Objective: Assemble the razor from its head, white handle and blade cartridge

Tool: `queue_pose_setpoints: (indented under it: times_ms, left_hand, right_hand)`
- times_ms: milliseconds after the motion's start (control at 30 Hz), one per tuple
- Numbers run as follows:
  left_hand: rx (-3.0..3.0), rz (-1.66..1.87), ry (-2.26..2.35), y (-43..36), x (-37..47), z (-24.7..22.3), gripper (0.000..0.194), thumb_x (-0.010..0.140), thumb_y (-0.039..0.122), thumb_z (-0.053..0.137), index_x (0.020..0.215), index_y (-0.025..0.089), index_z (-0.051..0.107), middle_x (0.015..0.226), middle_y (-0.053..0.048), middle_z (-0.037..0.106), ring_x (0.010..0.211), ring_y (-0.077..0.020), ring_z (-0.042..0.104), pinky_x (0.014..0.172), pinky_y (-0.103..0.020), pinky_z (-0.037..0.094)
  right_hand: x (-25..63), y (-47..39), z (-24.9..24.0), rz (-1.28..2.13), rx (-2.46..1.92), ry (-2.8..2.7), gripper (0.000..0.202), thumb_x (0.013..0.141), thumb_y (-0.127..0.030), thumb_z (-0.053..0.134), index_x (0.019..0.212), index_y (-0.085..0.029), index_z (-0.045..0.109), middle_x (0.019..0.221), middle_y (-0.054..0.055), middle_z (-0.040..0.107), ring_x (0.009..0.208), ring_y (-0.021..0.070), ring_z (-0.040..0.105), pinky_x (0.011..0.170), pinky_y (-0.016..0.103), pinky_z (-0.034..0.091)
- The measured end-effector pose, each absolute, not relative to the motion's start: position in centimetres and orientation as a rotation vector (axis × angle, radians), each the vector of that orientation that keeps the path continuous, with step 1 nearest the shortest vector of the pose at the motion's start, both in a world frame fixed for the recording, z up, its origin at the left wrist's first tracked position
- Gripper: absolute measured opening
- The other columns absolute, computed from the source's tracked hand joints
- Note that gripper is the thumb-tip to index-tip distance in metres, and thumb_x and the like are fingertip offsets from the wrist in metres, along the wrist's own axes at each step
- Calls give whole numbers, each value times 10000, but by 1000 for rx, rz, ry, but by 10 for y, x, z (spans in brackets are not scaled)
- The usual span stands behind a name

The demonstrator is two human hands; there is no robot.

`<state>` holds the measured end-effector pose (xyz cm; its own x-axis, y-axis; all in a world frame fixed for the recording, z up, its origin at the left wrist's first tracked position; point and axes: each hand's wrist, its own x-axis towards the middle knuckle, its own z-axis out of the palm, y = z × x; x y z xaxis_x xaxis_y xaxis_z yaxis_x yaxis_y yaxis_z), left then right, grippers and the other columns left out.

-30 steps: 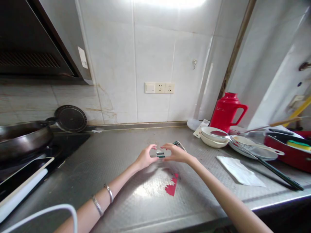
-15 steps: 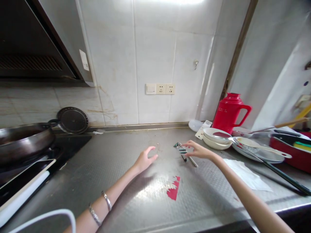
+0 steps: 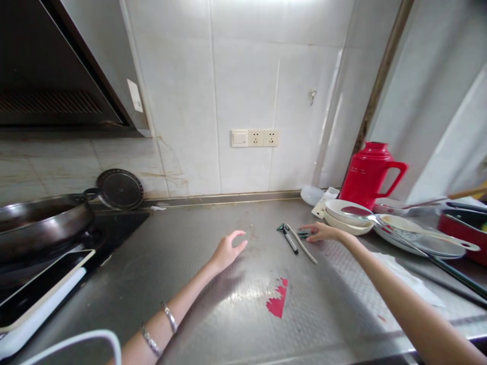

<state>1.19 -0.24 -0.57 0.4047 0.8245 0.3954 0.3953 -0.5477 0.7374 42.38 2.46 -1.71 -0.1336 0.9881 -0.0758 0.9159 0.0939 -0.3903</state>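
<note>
My left hand (image 3: 227,251) hovers over the middle of the steel counter (image 3: 182,304), fingers curved apart with nothing in them. Farther right, my right hand (image 3: 319,232) has its fingers on a small dark-green item (image 3: 303,234), partly covered by the fingertips. Just left of that hand lie a dark-and-silver razor (image 3: 289,241) and a thin pale curved stick (image 3: 304,247), side by side. Nearer the front edge is a torn red patch (image 3: 277,300) on the counter.
Stacked bowls (image 3: 348,215), a red thermos (image 3: 367,175), plates with ladles and a red pot (image 3: 460,228) stand at the right. A white cloth (image 3: 409,279) lies in front. At left are a pan (image 3: 45,215), a stove and a phone (image 3: 41,289).
My right hand has moved right, and the small dark-green item has moved from over the razor and stick to their right. My left hand has barely moved. The view has shifted slightly.
</note>
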Motion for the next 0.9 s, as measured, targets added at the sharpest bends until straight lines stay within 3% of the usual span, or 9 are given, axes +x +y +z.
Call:
queue_pose_setpoints:
  times_ms: [233, 500, 600, 667, 767, 900]
  left_hand:
    - [2120, 1037, 1031, -3, 11, -5, 317, 779, 362, 525, 1034, 184, 585, 1110, -59, 616, 1074, -195, 536, 975, -339, 373]
    - [2108, 1061, 1028, -1, 10, -4, 297, 777, 355, 528, 1014, 190, 595, 1088, -60, 627, 1052, -194, 549, 963, -341, 389]
    - [2105, 1082, 1035, 2, 9, -5, 290, 774, 344, 529, 1010, 189, 595, 1083, -59, 629, 1045, -192, 552, 959, -339, 391]
    - [2103, 1105, 1047, 6, 7, -5, 272, 775, 329, 521, 993, 186, 599, 1059, -56, 639, 1021, -189, 564, 940, -334, 404]
    - [2094, 1138, 1106, 15, 3, -6, 206, 782, 290, 492, 905, 178, 615, 963, -54, 663, 943, -179, 591, 872, -319, 443]
    - [2142, 1166, 1293, 34, -10, -10, 167, 783, 230, 459, 815, 160, 608, 893, -65, 658, 891, -174, 591, 848, -319, 443]
  right_hand:
    - [430, 26, -23, 592, -1967, -2087, 801, 581, -435, 692, 1309, -214, 442, 931, 73, 605, 676, 152, 565, 654, 250, 447]
    - [422, 21, -11, 531, -1933, -2078, 731, 553, -419, 696, 1228, -188, 538, 949, 89, 621, 740, 180, 582, 698, 269, 453]
    - [410, 21, -4, 365, -1897, -2050, 619, 604, -459, 643, 1137, -149, 605, 894, 88, 642, 738, 188, 583, 698, 270, 439]
    - [395, 23, 0, 244, -1852, -2000, 493, 688, -508, 544, 977, -129, 668, 797, 73, 651, 700, 184, 575, 656, 261, 427]
    - [361, 25, 4, 134, -1814, -1911, 486, 784, -537, 392, 722, -138, 663, 627, 40, 624, 624, 168, 554, 575, 246, 394]
    - [301, 28, 2, 109, -1757, -1939, 413, 812, -470, 396, 712, -158, 649, 643, 36, 636, 640, 165, 571, 586, 240, 397]
